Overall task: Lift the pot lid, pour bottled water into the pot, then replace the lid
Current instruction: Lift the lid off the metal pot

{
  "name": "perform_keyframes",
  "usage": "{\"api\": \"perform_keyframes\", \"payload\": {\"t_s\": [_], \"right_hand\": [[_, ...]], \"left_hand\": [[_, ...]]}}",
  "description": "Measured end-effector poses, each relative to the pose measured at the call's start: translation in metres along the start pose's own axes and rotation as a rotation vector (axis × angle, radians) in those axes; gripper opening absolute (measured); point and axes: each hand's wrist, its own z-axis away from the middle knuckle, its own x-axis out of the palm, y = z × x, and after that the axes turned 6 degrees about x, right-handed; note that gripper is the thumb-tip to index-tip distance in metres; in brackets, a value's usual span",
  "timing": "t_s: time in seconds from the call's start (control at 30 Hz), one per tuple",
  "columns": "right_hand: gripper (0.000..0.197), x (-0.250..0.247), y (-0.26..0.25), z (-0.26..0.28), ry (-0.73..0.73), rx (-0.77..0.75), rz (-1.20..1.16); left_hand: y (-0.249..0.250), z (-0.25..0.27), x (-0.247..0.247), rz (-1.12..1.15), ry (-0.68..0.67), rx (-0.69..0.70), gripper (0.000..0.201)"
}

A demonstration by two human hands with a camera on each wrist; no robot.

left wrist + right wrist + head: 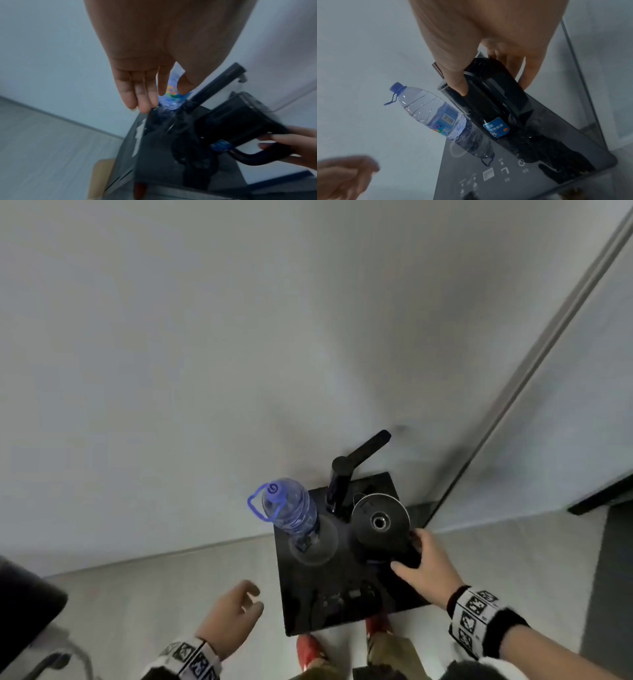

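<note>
A black pot [373, 537] with a silver lid [394, 510] on it stands on a black glass tea station [329, 597]. My right hand [407, 553] grips the pot's handle [254, 161], thumb on one side and fingers on the other, as the right wrist view shows [494, 86]. A clear water bottle [291, 508] with a blue cap and carry strap stands upright on the station's left burner ring, to the left of the pot [489, 97]. My left hand [248, 599] hovers with loose fingers left of the station, holding nothing, below the bottle [428, 108].
A black spout arm [359, 457] rises behind the pot against the white wall. A grey door frame [534, 364] runs up on the right. A dark chair [24, 604] sits at the far left. Red shoes [310, 652] show below the station's front edge.
</note>
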Motion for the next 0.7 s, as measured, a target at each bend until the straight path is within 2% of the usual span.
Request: {"api": "perform_keyframes", "payload": {"t_s": [0.1, 0.17, 0.4, 0.57, 0.7], "right_hand": [[0.07, 0.001, 0.006, -0.011, -0.045, -0.015, -0.004], [0.07, -0.002, 0.004, -0.017, -0.067, -0.053, 0.045], [0.057, -0.008, -0.007, -0.013, -0.078, -0.158, 0.18], [0.049, -0.014, -0.026, 0.003, -0.14, -0.291, 0.221], [0.039, -0.01, -0.04, 0.023, -0.271, -0.439, 0.213]], "left_hand": [[0.05, -0.019, 0.001, -0.004, -0.019, 0.169, 0.014], [0.086, -0.025, 0.002, -0.026, -0.036, 0.269, 0.023], [0.129, -0.024, 0.009, -0.082, -0.08, 0.395, 0.062], [0.131, -0.026, 0.006, -0.063, -0.05, 0.399, 0.086], [0.115, -0.021, 0.002, -0.006, -0.068, 0.344, 0.099]]}}
